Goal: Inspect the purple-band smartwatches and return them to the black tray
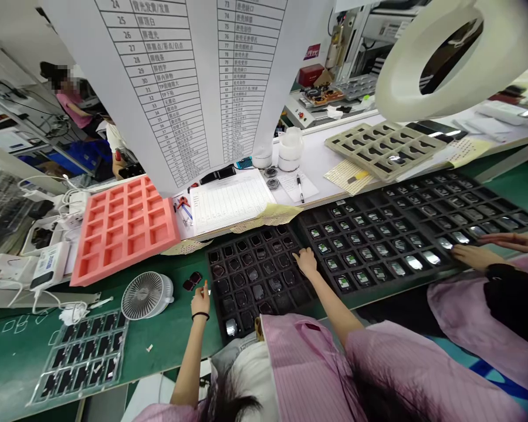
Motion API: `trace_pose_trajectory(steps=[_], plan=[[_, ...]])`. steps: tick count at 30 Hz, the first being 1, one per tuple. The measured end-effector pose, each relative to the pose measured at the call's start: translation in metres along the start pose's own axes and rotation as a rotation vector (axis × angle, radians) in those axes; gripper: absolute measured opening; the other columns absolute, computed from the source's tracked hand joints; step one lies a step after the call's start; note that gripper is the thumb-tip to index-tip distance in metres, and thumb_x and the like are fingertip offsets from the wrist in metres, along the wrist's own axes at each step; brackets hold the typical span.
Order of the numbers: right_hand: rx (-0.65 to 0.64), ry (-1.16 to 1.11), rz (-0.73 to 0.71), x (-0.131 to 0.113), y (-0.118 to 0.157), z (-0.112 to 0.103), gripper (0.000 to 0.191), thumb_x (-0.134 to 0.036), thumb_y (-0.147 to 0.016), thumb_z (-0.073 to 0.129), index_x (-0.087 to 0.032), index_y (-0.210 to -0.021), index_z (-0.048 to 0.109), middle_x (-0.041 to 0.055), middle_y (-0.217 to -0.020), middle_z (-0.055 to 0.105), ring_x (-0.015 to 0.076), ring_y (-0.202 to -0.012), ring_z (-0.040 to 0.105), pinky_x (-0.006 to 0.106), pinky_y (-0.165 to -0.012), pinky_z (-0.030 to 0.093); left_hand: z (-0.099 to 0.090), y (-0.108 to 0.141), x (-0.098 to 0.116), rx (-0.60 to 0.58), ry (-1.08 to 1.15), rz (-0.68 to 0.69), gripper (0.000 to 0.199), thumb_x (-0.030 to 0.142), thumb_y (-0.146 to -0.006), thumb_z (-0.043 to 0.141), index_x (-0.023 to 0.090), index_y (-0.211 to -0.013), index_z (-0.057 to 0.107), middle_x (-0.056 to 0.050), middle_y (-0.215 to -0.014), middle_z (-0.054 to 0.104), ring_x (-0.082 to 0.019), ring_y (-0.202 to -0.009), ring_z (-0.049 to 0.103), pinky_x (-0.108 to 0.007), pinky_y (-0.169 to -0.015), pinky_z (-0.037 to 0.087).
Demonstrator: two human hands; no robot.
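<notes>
L hand [200,303] raised just above the green desk [167,331], fingers pressed together, tips bunched (anything pinched too small to tell), black wrist band [200,316] below it. Dark red pieces [192,281] lying just beside those fingers. R hand [305,262] slightly spread, fingertips down on the near black compartment tray [286,305], by its far corner; glossy dark pieces [259,292] sitting in its cells, one per cell. Small white desk fan [147,296] left of L hand, clear tray w/ black panels [81,357] nearer the desk's left edge. Second black tray [378,287] touching the first on the right, pieces w/ green labels [343,282] in cells. Third black tray [422,193] beyond, co-worker's spread hands [475,256] at its right end, pink sleeve [462,310] below. Farther back: salmon foam tray [123,228], paper form [231,199], pen [300,189], beige tray [385,149], hanging printed chart [189,76], white ring lamp [422,82].
</notes>
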State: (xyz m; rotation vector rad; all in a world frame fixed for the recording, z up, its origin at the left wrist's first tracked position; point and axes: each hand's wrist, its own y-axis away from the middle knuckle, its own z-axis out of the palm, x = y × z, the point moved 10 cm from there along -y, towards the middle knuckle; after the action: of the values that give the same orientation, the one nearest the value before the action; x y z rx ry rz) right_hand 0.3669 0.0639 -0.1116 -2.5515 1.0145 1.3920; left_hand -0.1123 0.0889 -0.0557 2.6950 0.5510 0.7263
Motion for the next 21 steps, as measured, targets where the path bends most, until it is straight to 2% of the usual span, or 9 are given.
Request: trace_pose_trajectory(steps=[3,6,10,14,16,21], plan=[[-0.043,-0.154,0.007,-0.008,0.004,0.000,0.019,-0.028,-0.073,0.068,-0.021,-0.074,0.050,0.0122,-0.089,0.061,0.0321,-0.103,0.057,0.040,-0.082,0.044,0.009,0.008,0.026,-0.027,0.108,0.047,0.026,0.032,-0.093,0.037,0.016,-0.097,0.057,-0.010,-0.077,0.067,-0.025,-0.077,0.066,-0.030,-0.067,0.045],[-0.114,-0.372,-0.006,-0.028,0.015,0.006,0.024,-0.035,-0.073,0.068,-0.023,-0.082,0.050,0.0020,-0.072,0.060,0.0239,-0.079,0.061,0.034,-0.068,0.046,0.027,0.026,0.065,-0.111,0.245,0.155,0.020,0.028,-0.091,0.040,0.018,-0.094,0.057,-0.002,-0.066,0.060,-0.017,-0.065,0.060,-0.025,-0.063,0.043],[-0.312,-0.713,-0.030,-0.077,0.046,0.033,0.038,-0.047,-0.070,0.069,-0.022,-0.095,0.055,-0.0024,-0.070,0.061,0.0160,-0.060,0.060,0.028,-0.052,0.047,0.054,0.065,0.124,-0.286,0.421,0.306,0.030,0.043,-0.088,0.048,0.017,-0.094,0.061,0.006,-0.055,0.050,-0.010,-0.049,0.047,-0.020,-0.052,0.037],[-0.515,-0.982,-0.002,-0.130,0.085,0.060,0.040,-0.047,-0.065,0.076,-0.022,-0.091,0.059,-0.0037,-0.066,0.062,0.0123,-0.049,0.056,0.024,-0.041,0.044,0.057,0.100,0.174,-0.430,0.647,0.466,0.045,0.058,-0.084,0.047,0.015,-0.087,0.062,0.009,-0.048,0.041,-0.007,-0.042,0.035,-0.019,-0.047,0.029],[-0.563,-1.072,0.024,-0.148,0.099,0.066,0.038,-0.045,-0.065,0.078,-0.023,-0.089,0.060,-0.0050,-0.063,0.061,0.0104,-0.044,0.054,0.023,-0.039,0.043,0.049,0.109,0.185,-0.446,0.717,0.503,0.048,0.061,-0.084,0.045,0.015,-0.081,0.060,0.009,-0.046,0.038,-0.006,-0.041,0.031,-0.019,-0.046,0.026],[-0.605,-1.179,0.078,-0.171,0.115,0.066,0.038,-0.043,-0.063,0.082,-0.023,-0.077,0.052,-0.0081,-0.052,0.057,0.0085,-0.037,0.049,0.020,-0.035,0.040,0.033,0.113,0.187,-0.408,0.735,0.501,0.050,0.062,-0.083,0.045,0.015,-0.076,0.060,0.009,-0.045,0.036,-0.006,-0.041,0.029,-0.020,-0.044,0.023]])
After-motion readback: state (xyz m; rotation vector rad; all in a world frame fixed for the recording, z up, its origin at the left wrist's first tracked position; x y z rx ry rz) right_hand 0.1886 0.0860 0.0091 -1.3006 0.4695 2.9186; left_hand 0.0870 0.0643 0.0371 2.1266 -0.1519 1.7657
